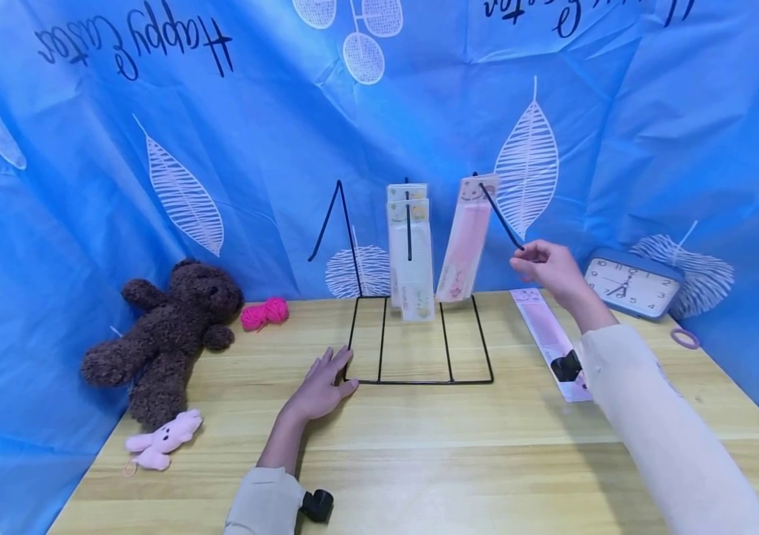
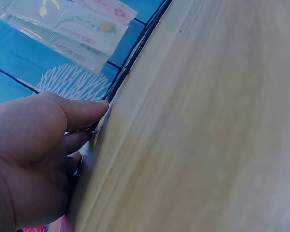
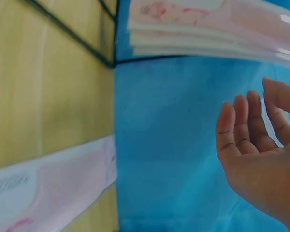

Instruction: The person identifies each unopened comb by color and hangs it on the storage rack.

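Note:
A black wire rack (image 1: pixel 413 383) stands on the table with three slanting arms. My left hand (image 1: pixel 319 386) rests at its near left corner, thumb on the front bar and fingers along the side. Two pale green packets (image 1: pixel 417 260), possibly combs, hang on the middle arm. Several pink packets (image 3: pixel 183 24) hang in a stack, tilted, on the right arm. My right hand (image 1: pixel 549 271) is by that arm's front tip, fingers loosely bent and apart from the packets. Another pink packet (image 1: pixel 543 327) lies on the table below, partly hidden by my sleeve.
A brown teddy bear (image 1: pixel 172 334), a small pink plush (image 1: pixel 164 440) and pink yarn (image 1: pixel 264 313) lie on the left. At the back right are a blue clock (image 1: pixel 630 284) and a purple ring (image 1: pixel 685 339). A blue printed cloth (image 1: pixel 272 148) hangs behind.

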`<state>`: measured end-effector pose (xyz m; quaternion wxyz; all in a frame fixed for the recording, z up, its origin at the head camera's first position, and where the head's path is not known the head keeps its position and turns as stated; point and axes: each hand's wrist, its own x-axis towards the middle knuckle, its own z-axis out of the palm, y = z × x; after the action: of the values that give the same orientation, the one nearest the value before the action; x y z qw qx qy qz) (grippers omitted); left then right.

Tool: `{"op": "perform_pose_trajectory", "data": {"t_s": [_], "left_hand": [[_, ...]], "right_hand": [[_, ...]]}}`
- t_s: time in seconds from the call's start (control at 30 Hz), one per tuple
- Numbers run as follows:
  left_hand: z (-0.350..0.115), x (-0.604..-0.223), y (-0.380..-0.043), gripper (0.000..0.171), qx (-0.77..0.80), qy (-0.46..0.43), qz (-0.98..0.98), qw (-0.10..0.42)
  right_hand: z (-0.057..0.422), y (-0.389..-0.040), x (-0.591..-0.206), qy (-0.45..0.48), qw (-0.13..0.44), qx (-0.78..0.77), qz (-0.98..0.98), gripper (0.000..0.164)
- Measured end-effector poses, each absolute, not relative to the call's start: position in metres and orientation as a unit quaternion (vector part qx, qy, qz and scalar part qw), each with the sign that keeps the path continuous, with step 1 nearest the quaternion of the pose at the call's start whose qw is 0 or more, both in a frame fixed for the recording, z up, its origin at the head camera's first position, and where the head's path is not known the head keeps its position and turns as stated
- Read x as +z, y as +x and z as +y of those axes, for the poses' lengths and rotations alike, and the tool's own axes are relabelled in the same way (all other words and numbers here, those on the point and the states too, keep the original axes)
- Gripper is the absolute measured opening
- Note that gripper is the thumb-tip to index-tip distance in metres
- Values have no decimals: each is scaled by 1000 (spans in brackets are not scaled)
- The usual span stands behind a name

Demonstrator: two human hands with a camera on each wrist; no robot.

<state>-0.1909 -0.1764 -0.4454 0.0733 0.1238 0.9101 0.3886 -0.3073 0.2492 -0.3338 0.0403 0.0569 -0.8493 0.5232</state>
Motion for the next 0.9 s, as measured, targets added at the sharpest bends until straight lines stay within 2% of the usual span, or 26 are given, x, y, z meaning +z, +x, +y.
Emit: {"op": "perform_pose_trajectory", "data": {"t_s": [0.27, 0.57, 0.9], "left_hand": [[-175, -444, -190, 59, 383, 121, 913, 70], [-176, -444, -190, 59, 386, 121, 912, 68], [-176, -446, -190, 60, 387, 126, 911, 74]], "right_hand": [[277, -303, -364, 33, -52, 498, -865, 64], [299, -294, -391, 15, -63, 498, -865, 69], [318, -287, -409, -2, -87, 483, -871, 85]]}}
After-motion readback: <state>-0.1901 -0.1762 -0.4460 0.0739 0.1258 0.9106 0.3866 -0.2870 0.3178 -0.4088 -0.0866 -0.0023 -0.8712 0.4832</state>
